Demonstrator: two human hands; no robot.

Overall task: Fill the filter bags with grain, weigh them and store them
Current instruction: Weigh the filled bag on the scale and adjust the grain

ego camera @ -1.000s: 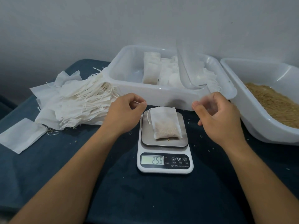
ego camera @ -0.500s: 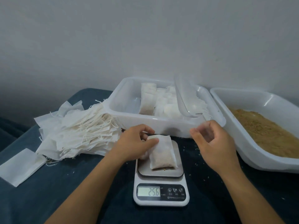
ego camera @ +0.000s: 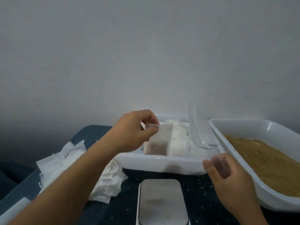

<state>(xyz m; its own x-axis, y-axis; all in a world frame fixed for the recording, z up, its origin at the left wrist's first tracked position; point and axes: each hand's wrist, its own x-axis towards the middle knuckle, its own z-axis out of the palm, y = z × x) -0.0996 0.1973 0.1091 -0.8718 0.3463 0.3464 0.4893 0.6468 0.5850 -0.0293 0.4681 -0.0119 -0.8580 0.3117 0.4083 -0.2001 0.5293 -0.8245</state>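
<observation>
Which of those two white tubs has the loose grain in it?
The tub on the right, beside the right hand, holds loose brown grain. The middle tub holds filled white bags instead.

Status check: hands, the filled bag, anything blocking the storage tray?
Left hand pinches white grain-filled filter bag over white plastic storage tray. Right hand open, holding nothing. Steel scale platform bare. Clear plastic scoop leans in tray, beside the bag's path.

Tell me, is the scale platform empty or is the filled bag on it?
Empty. The scale shows only its bare metal platform; the left hand pinches the filled bag by its top, hanging over the storage tray.
</observation>
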